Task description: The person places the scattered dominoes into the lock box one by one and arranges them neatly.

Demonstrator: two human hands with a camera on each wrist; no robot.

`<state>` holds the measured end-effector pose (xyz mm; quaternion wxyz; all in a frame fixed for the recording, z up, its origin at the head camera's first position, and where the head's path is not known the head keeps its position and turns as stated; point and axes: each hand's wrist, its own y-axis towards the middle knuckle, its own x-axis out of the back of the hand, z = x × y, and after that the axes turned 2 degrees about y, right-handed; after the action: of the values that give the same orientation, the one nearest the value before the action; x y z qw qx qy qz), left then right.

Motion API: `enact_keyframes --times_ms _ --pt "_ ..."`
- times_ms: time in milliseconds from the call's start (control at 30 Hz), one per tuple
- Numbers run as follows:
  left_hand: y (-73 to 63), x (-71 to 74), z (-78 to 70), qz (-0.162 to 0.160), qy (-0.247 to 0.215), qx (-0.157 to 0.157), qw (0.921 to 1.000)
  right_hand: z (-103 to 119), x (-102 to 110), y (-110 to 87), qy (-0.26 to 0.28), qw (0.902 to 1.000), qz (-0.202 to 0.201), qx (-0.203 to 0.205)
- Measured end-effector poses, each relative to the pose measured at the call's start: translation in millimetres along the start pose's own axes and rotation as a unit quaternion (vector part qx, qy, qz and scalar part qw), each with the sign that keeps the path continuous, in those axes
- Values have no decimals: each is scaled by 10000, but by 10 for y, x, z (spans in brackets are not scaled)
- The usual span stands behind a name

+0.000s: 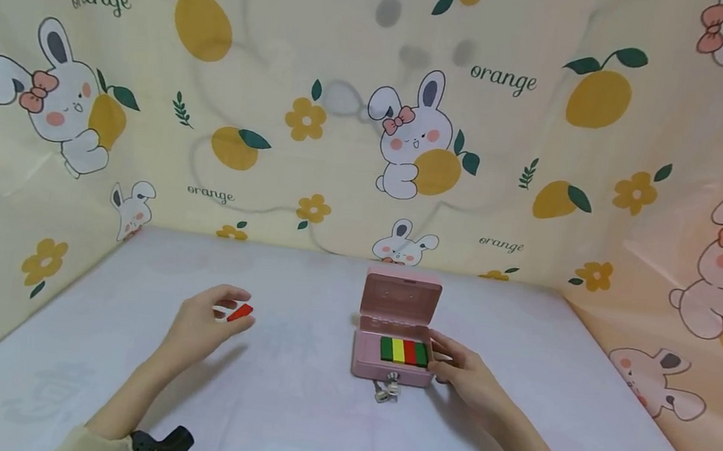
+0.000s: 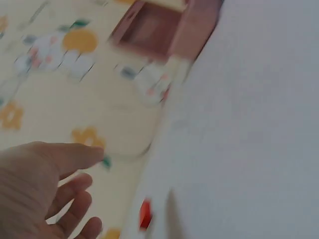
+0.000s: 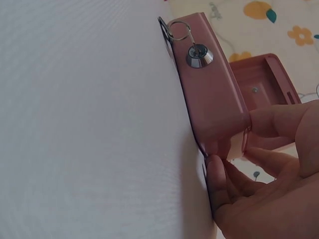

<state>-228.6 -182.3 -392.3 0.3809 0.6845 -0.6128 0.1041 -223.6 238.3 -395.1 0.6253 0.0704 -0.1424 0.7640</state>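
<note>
A pink cash box [image 1: 364, 367] stands on the white table with its lid [image 1: 401, 297] raised. Inside lies a row of green, yellow [image 1: 397, 350] and red blocks. My right hand [image 1: 468, 375] holds the box at its right side; in the right wrist view the thumb [image 3: 274, 120] lies at the top edge and the other fingers along the side wall. To the left, my left hand [image 1: 203, 323] is spread, thumb apart from the fingers. A small red block [image 2: 145, 214] shows past its fingertips in the left wrist view, separate from them; in the head view it appears between thumb and fingers.
Keys on a ring [image 1: 381, 391] hang from the lock [image 3: 199, 56] on the box's front. A cloth backdrop [image 1: 340, 178] printed with rabbits and oranges rises behind the table and at both sides. Dark wrist devices [image 1: 162, 445] sit at both cuffs.
</note>
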Motion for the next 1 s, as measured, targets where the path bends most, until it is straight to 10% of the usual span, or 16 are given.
enact_keyframes --times_ms 367,633,1000 --pt "-179 731 659 659 149 1025 9924 -13 -8 23 -128 9999 -18 -68" --pt "-211 701 818 1307 264 1161 9842 -20 22 20 -115 9999 -17 -78" --pt "-191 633 863 1422 386 1343 9799 -32 21 51 11 9999 -19 -144"
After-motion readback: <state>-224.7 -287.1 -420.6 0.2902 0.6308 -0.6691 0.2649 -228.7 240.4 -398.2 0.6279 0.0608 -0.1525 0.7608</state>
